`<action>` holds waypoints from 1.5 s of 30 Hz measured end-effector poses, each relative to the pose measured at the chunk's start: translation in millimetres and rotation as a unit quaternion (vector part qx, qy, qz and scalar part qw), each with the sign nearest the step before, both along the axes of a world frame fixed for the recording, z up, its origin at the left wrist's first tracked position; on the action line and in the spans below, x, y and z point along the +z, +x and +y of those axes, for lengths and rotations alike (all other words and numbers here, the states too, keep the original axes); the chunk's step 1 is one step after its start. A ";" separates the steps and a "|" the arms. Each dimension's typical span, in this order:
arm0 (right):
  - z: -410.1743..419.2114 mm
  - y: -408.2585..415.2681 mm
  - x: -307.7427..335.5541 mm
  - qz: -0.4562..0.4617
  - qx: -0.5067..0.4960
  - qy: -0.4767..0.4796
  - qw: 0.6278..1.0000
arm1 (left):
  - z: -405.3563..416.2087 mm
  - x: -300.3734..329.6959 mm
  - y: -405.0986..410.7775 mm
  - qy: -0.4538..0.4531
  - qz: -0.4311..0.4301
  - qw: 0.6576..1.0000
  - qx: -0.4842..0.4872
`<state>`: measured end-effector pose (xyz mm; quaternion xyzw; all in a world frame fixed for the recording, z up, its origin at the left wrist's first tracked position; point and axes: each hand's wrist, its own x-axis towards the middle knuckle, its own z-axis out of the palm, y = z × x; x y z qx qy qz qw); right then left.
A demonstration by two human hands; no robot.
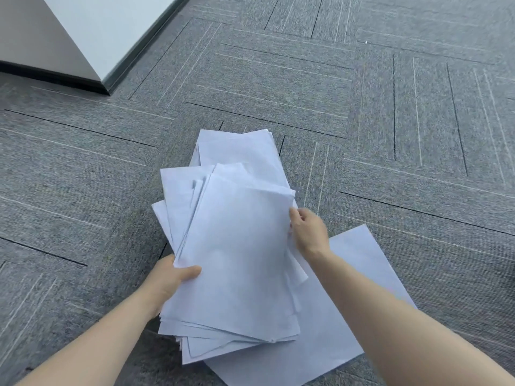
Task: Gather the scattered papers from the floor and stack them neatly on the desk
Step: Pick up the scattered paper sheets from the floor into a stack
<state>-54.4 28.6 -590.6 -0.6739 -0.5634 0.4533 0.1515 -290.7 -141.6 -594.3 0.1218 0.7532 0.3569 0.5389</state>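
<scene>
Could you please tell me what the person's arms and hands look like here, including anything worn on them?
Both forearms are bare as far as the frame shows: no sleeves, gloves, watch or bracelet. The left hand and right hand show no rings on the parts in view. Nails look short and unpainted.

Two hands, many papers

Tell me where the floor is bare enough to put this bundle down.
Bare carpet lies wide open right of the sheets and beyond them, and on the left between the wall corner and the left hand. Crowded: the middle, where the held bundle, the right hand and loose floor sheets overlap.
</scene>
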 end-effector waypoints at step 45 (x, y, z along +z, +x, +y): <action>50.7 -111.9 6.4 -0.102 -0.002 0.035 0.994 | -56.6 -8.5 -81.9 0.037 -0.049 0.971 0.232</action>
